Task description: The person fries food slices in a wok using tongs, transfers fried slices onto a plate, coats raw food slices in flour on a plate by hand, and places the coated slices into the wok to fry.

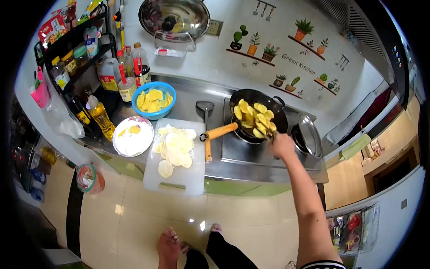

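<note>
My right hand (281, 145) is closed at the near right rim of a black wok (280, 119). It grips a thin, stick-like utensil, mostly hidden by the hand and the food, whose kind I cannot tell. Yellow potato slices (253, 115) lie in the wok, heaped toward its left and near side. The wok's wooden handle (223, 131) points left over the counter. My left hand (168, 245) hangs low in front of the counter above the floor, with nothing in it and its fingers loosely apart.
Pale slices (175, 145) cover a white cutting board (174, 183) that overhangs the counter edge. Nearby are a blue basket (154, 115) of slices, a plate of white powder (133, 145) and a spatula (205, 107). Right of the wok stands a lidded pan (309, 134); bottles crowd the left.
</note>
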Demonstrator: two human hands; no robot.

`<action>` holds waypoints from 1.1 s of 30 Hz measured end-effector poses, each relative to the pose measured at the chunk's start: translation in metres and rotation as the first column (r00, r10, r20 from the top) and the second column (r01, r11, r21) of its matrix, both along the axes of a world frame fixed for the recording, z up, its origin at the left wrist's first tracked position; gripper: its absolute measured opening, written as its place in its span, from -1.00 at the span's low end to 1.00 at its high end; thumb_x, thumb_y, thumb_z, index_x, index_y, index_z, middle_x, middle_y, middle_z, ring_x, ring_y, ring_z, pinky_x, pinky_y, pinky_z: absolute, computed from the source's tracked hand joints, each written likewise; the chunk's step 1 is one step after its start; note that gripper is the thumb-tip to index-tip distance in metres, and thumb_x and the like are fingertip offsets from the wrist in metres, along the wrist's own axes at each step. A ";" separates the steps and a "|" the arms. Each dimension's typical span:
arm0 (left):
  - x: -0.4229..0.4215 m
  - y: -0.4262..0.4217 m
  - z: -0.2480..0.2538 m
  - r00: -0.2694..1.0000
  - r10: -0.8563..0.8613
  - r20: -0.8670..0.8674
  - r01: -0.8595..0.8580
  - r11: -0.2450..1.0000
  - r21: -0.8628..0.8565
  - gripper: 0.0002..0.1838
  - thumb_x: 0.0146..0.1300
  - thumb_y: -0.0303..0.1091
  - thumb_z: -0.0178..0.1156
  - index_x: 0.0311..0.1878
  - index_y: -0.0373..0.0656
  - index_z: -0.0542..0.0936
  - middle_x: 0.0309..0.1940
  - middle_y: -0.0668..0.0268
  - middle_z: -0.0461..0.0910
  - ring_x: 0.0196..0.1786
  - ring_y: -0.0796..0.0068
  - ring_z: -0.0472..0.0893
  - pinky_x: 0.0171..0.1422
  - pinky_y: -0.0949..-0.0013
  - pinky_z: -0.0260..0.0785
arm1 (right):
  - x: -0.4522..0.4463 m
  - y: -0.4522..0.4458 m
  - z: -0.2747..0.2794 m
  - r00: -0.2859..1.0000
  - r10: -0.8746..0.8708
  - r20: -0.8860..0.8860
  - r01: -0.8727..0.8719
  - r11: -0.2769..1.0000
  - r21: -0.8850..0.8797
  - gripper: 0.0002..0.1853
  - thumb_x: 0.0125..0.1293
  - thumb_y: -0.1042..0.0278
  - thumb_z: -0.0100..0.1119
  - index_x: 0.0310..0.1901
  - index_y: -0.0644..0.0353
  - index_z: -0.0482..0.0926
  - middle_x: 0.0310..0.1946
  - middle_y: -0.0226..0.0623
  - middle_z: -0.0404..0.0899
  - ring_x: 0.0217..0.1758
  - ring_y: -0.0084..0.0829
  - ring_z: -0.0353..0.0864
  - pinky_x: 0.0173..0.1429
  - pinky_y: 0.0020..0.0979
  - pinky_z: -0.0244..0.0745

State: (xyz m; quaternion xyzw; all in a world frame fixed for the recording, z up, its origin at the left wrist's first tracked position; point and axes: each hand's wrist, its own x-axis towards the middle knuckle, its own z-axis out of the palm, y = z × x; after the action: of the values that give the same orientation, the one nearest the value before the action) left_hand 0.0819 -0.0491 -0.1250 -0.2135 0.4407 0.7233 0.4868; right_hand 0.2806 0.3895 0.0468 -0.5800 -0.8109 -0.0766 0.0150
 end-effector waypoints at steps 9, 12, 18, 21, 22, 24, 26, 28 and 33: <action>0.018 -0.010 -0.070 0.985 0.142 0.101 -0.149 0.986 0.072 -0.78 0.27 -0.31 0.07 -0.12 -0.24 0.49 -0.41 0.39 0.46 -0.39 0.56 0.43 -0.28 0.53 0.33 | -0.016 0.003 0.000 0.994 0.098 -0.049 -0.092 0.989 0.116 -0.52 0.09 0.10 0.14 0.05 0.12 0.49 -0.26 0.02 0.59 -0.15 -0.02 0.57 -0.04 -0.15 0.49; 0.022 -0.001 -0.094 0.987 0.112 0.112 -0.133 0.968 0.214 -0.77 0.27 -0.30 0.07 -0.11 -0.24 0.48 -0.39 0.36 0.45 -0.37 0.54 0.44 -0.26 0.52 0.34 | -0.032 0.013 -0.002 0.994 0.091 0.064 -0.096 0.992 0.087 -0.56 0.08 0.10 0.12 0.00 0.11 0.52 -0.23 0.00 0.59 -0.09 -0.05 0.56 0.00 -0.15 0.47; 0.030 0.003 -0.135 0.997 0.048 0.053 -0.057 0.984 0.167 -0.77 0.28 -0.23 0.07 -0.08 -0.13 0.49 -0.43 0.43 0.46 -0.38 0.59 0.44 -0.26 0.50 0.33 | 0.001 0.006 0.002 0.988 0.150 0.034 -0.154 0.966 0.206 -0.57 0.04 0.18 0.14 -0.04 0.20 0.53 -0.28 0.07 0.58 -0.18 0.00 0.56 -0.04 -0.14 0.47; 0.030 -0.008 -0.182 0.976 -0.006 0.217 -0.104 0.865 0.491 -0.68 0.31 -0.36 0.04 0.08 -0.28 0.41 -0.24 0.24 0.50 -0.25 0.40 0.49 -0.11 0.38 0.40 | 0.012 -0.033 0.005 0.985 0.167 -0.052 -0.147 0.950 0.276 -0.53 0.05 0.24 0.16 0.01 0.29 0.49 -0.34 0.10 0.57 -0.23 0.04 0.56 -0.12 -0.16 0.46; 0.029 -0.006 -0.177 0.981 0.017 0.194 -0.103 0.890 0.444 -0.69 0.31 -0.37 0.03 0.08 -0.28 0.41 -0.24 0.24 0.50 -0.25 0.41 0.49 -0.13 0.39 0.40 | 0.016 -0.036 0.001 0.993 0.118 -0.023 -0.105 0.943 0.315 -0.52 0.06 0.26 0.18 0.04 0.28 0.48 -0.44 0.08 0.56 -0.32 0.02 0.57 -0.18 -0.19 0.45; 0.035 -0.005 -0.182 0.982 0.035 0.184 -0.107 0.913 0.393 -0.69 0.31 -0.39 0.03 0.07 -0.29 0.41 -0.25 0.24 0.50 -0.25 0.42 0.49 -0.14 0.40 0.39 | 0.026 -0.045 -0.003 0.995 0.096 -0.042 -0.077 0.942 0.326 -0.51 0.06 0.26 0.21 0.05 0.28 0.48 -0.53 0.04 0.55 -0.42 -0.02 0.57 -0.26 -0.21 0.45; 0.036 -0.004 -0.186 0.986 0.032 0.162 -0.099 0.901 0.423 -0.70 0.31 -0.40 0.02 0.07 -0.30 0.42 -0.24 0.23 0.50 -0.26 0.42 0.49 -0.14 0.42 0.39 | 0.036 -0.047 -0.006 0.994 0.102 -0.038 -0.083 0.936 0.342 -0.51 0.06 0.27 0.22 0.05 0.28 0.48 -0.54 0.03 0.55 -0.42 -0.04 0.57 -0.27 -0.22 0.45; 0.037 -0.004 -0.177 0.978 0.031 0.204 -0.120 0.892 0.437 -0.70 0.32 -0.40 0.01 0.07 -0.30 0.41 -0.24 0.23 0.50 -0.26 0.41 0.49 -0.14 0.42 0.39 | 0.046 -0.047 -0.008 0.997 0.042 -0.059 -0.023 0.954 0.299 -0.51 0.05 0.27 0.23 0.05 0.26 0.49 -0.53 0.04 0.56 -0.40 -0.03 0.58 -0.25 -0.20 0.47; 0.023 -0.011 -0.110 0.976 0.023 0.218 -0.104 0.924 0.368 -0.69 0.32 -0.41 0.00 0.09 -0.33 0.39 -0.22 0.21 0.50 -0.24 0.40 0.49 -0.13 0.42 0.39 | 0.054 -0.055 0.013 0.995 0.035 -0.096 -0.010 0.969 0.247 -0.54 0.05 0.29 0.22 0.02 0.22 0.51 -0.49 0.07 0.56 -0.32 0.02 0.58 -0.15 -0.17 0.48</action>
State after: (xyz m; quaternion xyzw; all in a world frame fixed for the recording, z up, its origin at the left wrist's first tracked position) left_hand 0.1045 -0.0598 -0.2350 -0.2050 0.2323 0.7834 0.5388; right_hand 0.3344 0.3340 0.0599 -0.5674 -0.7999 -0.1474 0.1284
